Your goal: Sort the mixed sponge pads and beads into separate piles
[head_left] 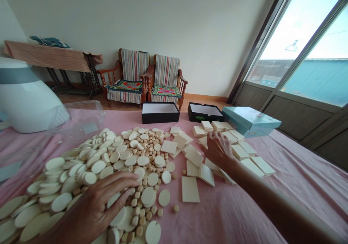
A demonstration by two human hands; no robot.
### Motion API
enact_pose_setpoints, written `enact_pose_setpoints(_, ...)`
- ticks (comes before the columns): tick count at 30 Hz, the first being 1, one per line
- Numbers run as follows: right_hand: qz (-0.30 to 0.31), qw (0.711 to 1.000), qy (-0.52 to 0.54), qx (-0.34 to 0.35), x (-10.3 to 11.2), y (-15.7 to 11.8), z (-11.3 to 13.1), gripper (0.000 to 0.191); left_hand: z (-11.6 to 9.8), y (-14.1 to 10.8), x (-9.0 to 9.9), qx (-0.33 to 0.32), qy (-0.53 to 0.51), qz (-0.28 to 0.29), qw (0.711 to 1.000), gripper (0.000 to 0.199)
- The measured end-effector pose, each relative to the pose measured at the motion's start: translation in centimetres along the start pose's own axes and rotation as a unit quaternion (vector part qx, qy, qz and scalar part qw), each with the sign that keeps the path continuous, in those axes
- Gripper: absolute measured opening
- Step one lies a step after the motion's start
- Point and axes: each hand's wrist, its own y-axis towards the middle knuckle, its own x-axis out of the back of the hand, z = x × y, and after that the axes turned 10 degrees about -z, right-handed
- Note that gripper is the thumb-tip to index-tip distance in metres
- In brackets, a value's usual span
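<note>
Many pale wooden discs [121, 148] and small wooden cubes [149, 152] lie heaped across the left and middle of a pink cloth. My left hand [106, 197] rests over the heap, its fingers stretched and touching discs near the cubes. Square wooden tiles [190, 189] are scattered right of the heap, with neater stacks of tiles [240, 151] farther right. My right hand [219, 148] reaches in among the tiles, palm down, beside the stacks; its fingertips point away and are partly hidden, so whether it holds a tile does not show.
Two open black boxes [160, 118] and a light blue box [251, 120] stand along the far edge. A clear plastic container [81, 119] and a white appliance [27, 99] are at the left. Two wooden chairs [132, 86] stand beyond the pink cloth [223, 215].
</note>
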Motion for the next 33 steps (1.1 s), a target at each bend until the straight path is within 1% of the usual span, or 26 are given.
enact_pose_setpoints(3,-0.030,0.999,0.012,0.005,0.5,-0.2,-0.9,0.035,0.2,-0.1,-0.1,-0.001,0.004,-0.001,1.000,0.023)
enact_pose_setpoints(6,-0.060,0.996,0.072,0.011,1.2,-0.5,-2.0,0.024,0.3,-0.2,-0.2,-0.003,0.007,-0.002,1.000,0.023)
enact_pose_setpoints(9,-0.042,0.982,0.178,0.038,1.8,-1.4,-2.2,0.014,0.2,-0.2,-0.2,0.003,0.007,-0.002,1.000,0.022)
enact_pose_setpoints(11,-0.018,0.972,0.227,0.058,2.1,-2.2,-1.4,0.012,0.0,-0.1,-0.2,0.010,0.003,-0.002,1.000,0.022)
enact_pose_setpoints(12,-0.006,0.970,0.236,0.066,2.2,-2.6,-0.9,0.013,-0.1,-0.1,-0.2,0.014,0.001,-0.004,1.000,0.021)
enact_pose_setpoints(14,0.014,0.972,0.221,0.073,2.3,-3.4,0.5,0.020,-0.3,0.0,-0.2,0.019,-0.002,-0.007,1.000,0.021)
enact_pose_setpoints(17,0.027,0.984,0.165,0.064,2.0,-4.2,2.2,0.034,-0.1,-0.1,-0.3,0.021,-0.001,-0.005,1.000,0.022)
enact_pose_setpoints(20,0.036,0.988,0.138,0.055,1.6,-4.4,3.0,0.039,0.1,-0.2,-0.2,0.008,0.005,-0.008,1.000,0.023)
enact_pose_setpoints(24,0.033,0.988,0.140,0.048,1.4,-3.5,2.4,0.036,0.2,0.0,-0.1,-0.004,0.005,-0.013,1.000,0.022)
enact_pose_setpoints(27,0.014,0.993,0.119,0.000,1.4,-2.1,1.2,0.033,-0.1,0.0,0.0,0.003,0.001,-0.020,1.000,0.022)
enact_pose_setpoints(30,0.006,0.996,0.070,-0.053,1.2,-0.7,0.4,0.036,-0.1,-0.1,-0.1,0.010,0.000,-0.019,1.000,0.021)
enact_pose_setpoints(33,-0.008,0.998,0.037,-0.059,0.7,-0.1,0.4,0.033,0.0,-0.3,-0.1,0.007,0.001,-0.013,1.000,0.022)
